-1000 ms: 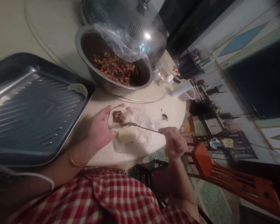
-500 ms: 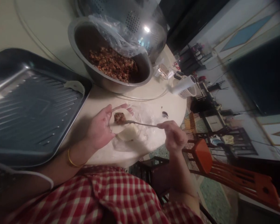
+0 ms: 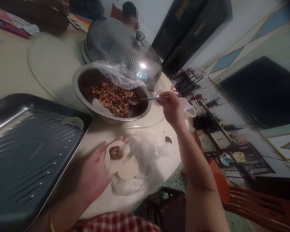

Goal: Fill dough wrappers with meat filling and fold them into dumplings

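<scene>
My left hand (image 3: pixel 95 172) lies palm up over the table edge, cupping a round dough wrapper (image 3: pixel 116 158) with a dab of brown filling (image 3: pixel 115 152) on it. My right hand (image 3: pixel 170 108) reaches out to the steel bowl (image 3: pixel 83 96) and pinches the handle of a metal spoon (image 3: pixel 141 100). The spoon's bowl rests inside, at the right of the minced filling (image 3: pixel 112 98). A stack of plain wrappers (image 3: pixel 128 168) sits on clear plastic (image 3: pixel 145 154) just right of my left hand.
A large metal tray (image 3: pixel 33 151) with one folded dumpling (image 3: pixel 72 121) fills the left. A perforated steel lid (image 3: pixel 120 54) stands behind the bowl, under crumpled plastic. A white basket (image 3: pixel 190 109) sits by the table's right edge. A red-brown chair (image 3: pixel 256 203) stands right. Another person sits far across.
My right hand has lifted the spoon off the wrapper and carried it up into the steel bowl. The view has tilted up. My left hand still cups the filled wrapper.
</scene>
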Available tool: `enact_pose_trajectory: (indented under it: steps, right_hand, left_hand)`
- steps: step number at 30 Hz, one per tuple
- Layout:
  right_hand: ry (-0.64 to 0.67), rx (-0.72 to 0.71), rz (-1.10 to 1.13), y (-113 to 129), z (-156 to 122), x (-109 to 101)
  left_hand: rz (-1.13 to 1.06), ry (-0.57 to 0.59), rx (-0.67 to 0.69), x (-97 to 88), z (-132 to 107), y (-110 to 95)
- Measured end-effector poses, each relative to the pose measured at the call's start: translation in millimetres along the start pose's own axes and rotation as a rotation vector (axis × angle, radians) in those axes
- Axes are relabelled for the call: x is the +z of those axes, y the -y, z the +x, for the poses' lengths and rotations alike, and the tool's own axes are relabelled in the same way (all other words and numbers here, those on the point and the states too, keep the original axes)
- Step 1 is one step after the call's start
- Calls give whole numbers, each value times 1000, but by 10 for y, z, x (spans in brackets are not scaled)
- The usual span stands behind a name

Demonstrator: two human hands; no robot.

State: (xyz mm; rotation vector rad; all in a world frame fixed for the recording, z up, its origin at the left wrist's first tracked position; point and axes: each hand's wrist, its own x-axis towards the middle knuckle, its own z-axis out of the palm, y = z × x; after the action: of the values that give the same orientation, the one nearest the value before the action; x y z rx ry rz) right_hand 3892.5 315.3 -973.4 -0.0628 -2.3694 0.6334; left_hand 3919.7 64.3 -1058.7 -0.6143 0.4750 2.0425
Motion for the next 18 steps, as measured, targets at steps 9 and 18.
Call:
enact_pose_trajectory:
  steps: [9, 18]
  right_hand:
    - [263, -130, -307, -141, 342, 466]
    - [340, -133, -408, -81, 346, 492]
  left_hand:
    - [-56, -80, -120, -125, 32, 35]
    - [-55, -91, -124, -131, 27, 48]
